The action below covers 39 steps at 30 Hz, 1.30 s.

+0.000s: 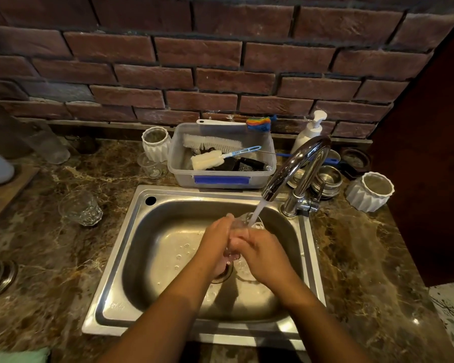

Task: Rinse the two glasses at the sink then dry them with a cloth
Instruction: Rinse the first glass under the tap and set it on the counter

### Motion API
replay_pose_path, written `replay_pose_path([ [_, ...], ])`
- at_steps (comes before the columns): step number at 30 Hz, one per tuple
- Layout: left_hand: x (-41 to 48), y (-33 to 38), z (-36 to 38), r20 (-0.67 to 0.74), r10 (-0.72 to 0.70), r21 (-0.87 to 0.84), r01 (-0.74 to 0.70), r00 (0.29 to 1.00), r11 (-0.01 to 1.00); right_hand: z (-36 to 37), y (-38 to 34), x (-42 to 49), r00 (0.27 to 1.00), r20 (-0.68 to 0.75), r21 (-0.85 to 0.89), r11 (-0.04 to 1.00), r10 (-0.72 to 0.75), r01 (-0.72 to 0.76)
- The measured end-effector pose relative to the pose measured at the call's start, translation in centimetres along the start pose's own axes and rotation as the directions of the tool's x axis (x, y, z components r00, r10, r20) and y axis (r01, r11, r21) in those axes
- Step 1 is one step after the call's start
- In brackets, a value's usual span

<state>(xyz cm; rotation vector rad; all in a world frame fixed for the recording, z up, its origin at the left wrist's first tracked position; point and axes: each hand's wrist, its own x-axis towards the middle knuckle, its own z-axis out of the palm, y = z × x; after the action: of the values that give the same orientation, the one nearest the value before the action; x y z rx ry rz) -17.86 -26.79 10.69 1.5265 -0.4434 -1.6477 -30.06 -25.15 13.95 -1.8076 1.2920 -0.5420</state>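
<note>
Glass tumbler point(243, 223) sits in my two-handed grip, left hand point(216, 242) and right hand point(262, 254), under the stream point(257, 212); next, the faceted glass point(80, 208) left on the table point(63, 258).

Brick wall point(194, 61), marble counter point(364, 258)

Home kitchen, steel sink point(131, 260), marble counter point(364, 258), brick backsplash point(194, 61), brush tub point(220, 179)

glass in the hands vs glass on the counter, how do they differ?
The held glass is over the sink, tilted under the running tap water; the counter glass stands apart on the marble, left of the sink. The held glass is gripped by both the left hand and right hand and mostly hidden; the counter glass is untouched and in full view. Both are clear glass.
</note>
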Motion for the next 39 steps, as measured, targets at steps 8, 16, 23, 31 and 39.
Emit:
replay_pose_path([
  [8,-0.4,0.7,0.1,0.017,-0.115,-0.147,0.116,0.993,0.982,0.2,-0.5,-0.1,0.999,-0.001,-0.209,0.977,-0.046,0.045],
  [16,0.3,-0.4,-0.1,-0.015,0.34,0.244,-0.326,0.94,0.913,1.3,-2.1,-0.3,0.926,-0.056,0.566,0.776,0.374,-0.279],
  [23,-0.6,1.6,-1.2,0.259,-0.208,-0.196,0.263,0.943,0.945,-1.1,-0.2,0.1,0.977,0.185,-0.482,0.857,-0.105,0.183],
  [31,-0.2,-1.2,0.4,-0.05,0.486,0.264,-0.458,0.872,0.849,0.8,-2.0,0.3,0.871,0.01,0.735,0.588,0.491,-0.34],
  [39,-0.3,1.0,-1.0,0.151,-0.238,-0.131,0.258,0.959,0.957,-1.2,0.2,0.0,0.976,0.16,-0.303,0.934,-0.148,0.192],
])
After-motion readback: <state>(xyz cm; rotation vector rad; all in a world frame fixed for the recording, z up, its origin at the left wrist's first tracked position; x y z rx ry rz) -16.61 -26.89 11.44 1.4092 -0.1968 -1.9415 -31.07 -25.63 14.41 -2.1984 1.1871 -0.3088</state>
